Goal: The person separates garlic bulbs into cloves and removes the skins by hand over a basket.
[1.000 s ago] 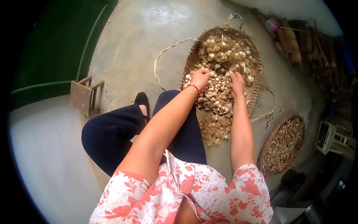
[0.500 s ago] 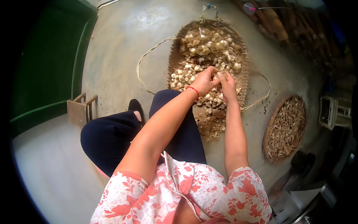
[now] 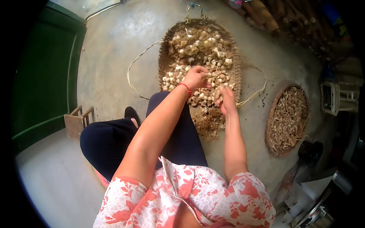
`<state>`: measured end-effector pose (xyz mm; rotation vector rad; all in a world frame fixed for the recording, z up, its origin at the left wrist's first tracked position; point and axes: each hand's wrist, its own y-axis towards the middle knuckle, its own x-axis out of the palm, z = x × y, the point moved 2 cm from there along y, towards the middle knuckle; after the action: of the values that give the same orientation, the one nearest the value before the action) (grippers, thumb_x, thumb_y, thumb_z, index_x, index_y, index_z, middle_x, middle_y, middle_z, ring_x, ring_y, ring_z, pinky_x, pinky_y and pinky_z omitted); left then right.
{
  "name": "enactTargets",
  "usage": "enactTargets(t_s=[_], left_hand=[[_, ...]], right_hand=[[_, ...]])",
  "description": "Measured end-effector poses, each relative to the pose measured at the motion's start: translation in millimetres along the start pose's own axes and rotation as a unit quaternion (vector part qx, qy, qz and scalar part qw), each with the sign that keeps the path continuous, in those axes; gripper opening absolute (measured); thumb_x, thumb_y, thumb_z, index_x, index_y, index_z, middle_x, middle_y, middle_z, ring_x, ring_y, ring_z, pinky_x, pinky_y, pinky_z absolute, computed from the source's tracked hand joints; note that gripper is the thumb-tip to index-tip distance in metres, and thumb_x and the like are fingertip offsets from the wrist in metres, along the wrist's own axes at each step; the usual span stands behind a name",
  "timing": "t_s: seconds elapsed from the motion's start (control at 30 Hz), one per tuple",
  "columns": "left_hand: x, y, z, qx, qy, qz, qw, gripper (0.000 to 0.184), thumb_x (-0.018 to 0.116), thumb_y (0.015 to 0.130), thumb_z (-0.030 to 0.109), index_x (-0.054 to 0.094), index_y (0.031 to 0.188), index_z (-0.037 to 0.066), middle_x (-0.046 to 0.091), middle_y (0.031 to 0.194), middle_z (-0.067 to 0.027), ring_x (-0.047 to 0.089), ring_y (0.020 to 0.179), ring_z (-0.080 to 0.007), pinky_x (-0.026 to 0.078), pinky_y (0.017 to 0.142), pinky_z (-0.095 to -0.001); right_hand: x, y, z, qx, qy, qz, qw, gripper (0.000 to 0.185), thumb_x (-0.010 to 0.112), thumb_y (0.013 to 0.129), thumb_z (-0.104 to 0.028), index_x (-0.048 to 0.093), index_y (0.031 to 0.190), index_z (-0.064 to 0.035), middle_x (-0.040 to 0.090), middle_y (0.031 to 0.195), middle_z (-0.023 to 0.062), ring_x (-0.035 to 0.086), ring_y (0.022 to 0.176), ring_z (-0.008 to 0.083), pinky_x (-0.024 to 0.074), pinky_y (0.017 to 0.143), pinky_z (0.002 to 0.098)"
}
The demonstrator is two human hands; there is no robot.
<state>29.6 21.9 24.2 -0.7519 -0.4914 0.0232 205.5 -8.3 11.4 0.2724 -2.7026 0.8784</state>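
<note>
A flat woven basket [image 3: 161, 62] with rope loops lies on the floor, heaped with garlic bulbs [image 3: 175, 78] and dry brown skins and roots. My left hand [image 3: 195, 78], with a red cord at the wrist, is over the middle of the heap. Its fingers are curled together, and whatever is between them is hidden. Over the basket's near right part, my right hand [image 3: 226, 100] is closed on a pale tan piece of garlic [image 3: 219, 93], blurred by motion. Loose dry skins [image 3: 207, 127] spill at the basket's near end.
To the right stands a round shallow basket [image 3: 270, 133] of dry pale pieces. A small wooden stool [image 3: 76, 125] is at the left by a green door [image 3: 45, 76]. Stacked wood [image 3: 266, 17] lies at the far right, and a pale frame stool [image 3: 330, 98] stands right.
My hands, together over the heap before, are now apart. The right one has moved down toward me, and the left has shifted slightly left. The whole view has shifted a little.
</note>
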Motion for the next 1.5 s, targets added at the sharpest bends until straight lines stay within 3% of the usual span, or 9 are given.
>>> enactTargets(t_s=[0.13,0.2,0.4,0.47,0.6,0.77,0.93,1.13,1.5], left_hand=[[-22.6,13.8,-7.7,-0.031,0.034,0.142,0.989,0.009,0.052,0.086,0.004,0.048,0.094,0.004,0.054,0.083,-0.0095,0.063,0.066,-0.0256,0.059,0.058,-0.0390],[-27.2,15.3,-10.3,-0.020,0.038,0.151,0.988,0.008,0.051,0.086,0.005,0.047,0.093,0.005,0.054,0.084,-0.0097,0.063,0.066,-0.0261,0.059,0.056,-0.0391],[-41.6,26.4,-23.6,-0.058,0.252,0.148,0.955,0.043,0.056,0.085,0.014,0.044,0.124,-0.001,0.060,0.097,-0.0208,0.067,0.079,-0.0296,0.058,0.052,-0.0370],[-37.4,16.3,-18.8,-0.026,0.397,0.174,0.901,0.064,0.062,0.082,0.019,0.034,0.138,0.005,0.027,0.141,-0.0262,0.050,0.115,-0.0357,0.048,0.089,-0.0412],[-39.1,-0.9,-7.6,0.031,0.370,0.193,0.908,0.060,0.059,0.085,0.020,0.035,0.137,0.004,0.037,0.137,-0.0238,0.044,0.121,-0.0354,0.038,0.101,-0.0392],[-54.0,-6.8,-10.8,0.057,0.346,0.201,0.915,0.048,0.058,0.084,0.018,0.046,0.126,-0.002,0.056,0.111,-0.0214,0.058,0.092,-0.0269,0.047,0.079,-0.0354],[-55.5,-12.3,-4.9,0.019,0.215,0.129,0.968,0.030,0.055,0.087,0.016,0.055,0.110,-0.002,0.065,0.095,-0.0139,0.066,0.066,-0.0173,0.054,0.056,-0.0301],[-34.3,-12.0,4.2,0.027,0.129,0.055,0.990,0.031,0.056,0.091,0.025,0.055,0.110,0.000,0.062,0.093,-0.0106,0.060,0.062,-0.0121,0.053,0.055,-0.0267],[2.9,-7.4,4.5,0.056,0.035,-0.018,0.998,0.020,0.054,0.092,0.022,0.053,0.096,0.002,0.054,0.075,-0.0053,0.057,0.062,-0.0141,0.051,0.055,-0.0276]], right_hand=[[-43.9,-28.6,50.1,0.060,-0.354,0.098,0.928,0.018,0.052,0.091,-0.021,0.053,0.090,-0.0038,0.061,0.076,0.0072,0.056,0.061,0.0133,0.0467,0.055,0.0290],[-58.6,-40.7,67.3,-0.059,-0.627,0.070,0.774,0.025,0.057,0.087,-0.023,0.059,0.095,0.0004,0.062,0.081,0.0104,0.060,0.074,0.0240,0.0482,0.069,0.0374],[-52.7,-2.7,18.7,-0.150,-0.597,0.161,0.771,0.035,0.058,0.085,-0.023,0.058,0.112,-0.0022,0.058,0.109,0.0198,0.056,0.101,0.0328,0.0437,0.089,0.0404],[-34.9,46.8,-18.7,-0.139,-0.591,0.173,0.775,0.043,0.052,0.088,-0.020,0.048,0.126,0.0000,0.048,0.127,0.0221,0.052,0.111,0.0348,0.0412,0.096,0.0404],[-46.5,165.3,-42.6,-0.301,-0.610,0.171,0.712,0.043,0.049,0.089,-0.015,0.045,0.128,0.0032,0.043,0.134,0.0226,0.045,0.120,0.0366,0.0370,0.101,0.0393],[-24.1,179.9,-51.2,-0.064,-0.737,0.206,0.640,0.028,0.058,0.085,-0.016,0.057,0.110,-0.0053,0.051,0.119,0.0162,0.052,0.108,0.0343,0.0428,0.092,0.0419],[-36.3,161.0,-48.5,-0.138,-0.693,0.189,0.682,0.019,0.062,0.083,-0.015,0.059,0.099,-0.0055,0.052,0.111,0.0120,0.056,0.095,0.0284,0.0464,0.081,0.0418],[-5.7,86.7,-47.0,-0.182,-0.249,0.042,0.950,0.017,0.057,0.087,-0.002,0.058,0.104,-0.0034,0.060,0.101,0.0067,0.058,0.088,0.0143,0.0473,0.077,0.0271],[49.2,18.4,-42.4,-0.282,-0.365,-0.028,0.887,0.048,0.065,0.081,-0.006,0.047,0.126,-0.0013,0.056,0.120,0.0152,0.057,0.108,0.0251,0.0467,0.091,0.0352]])
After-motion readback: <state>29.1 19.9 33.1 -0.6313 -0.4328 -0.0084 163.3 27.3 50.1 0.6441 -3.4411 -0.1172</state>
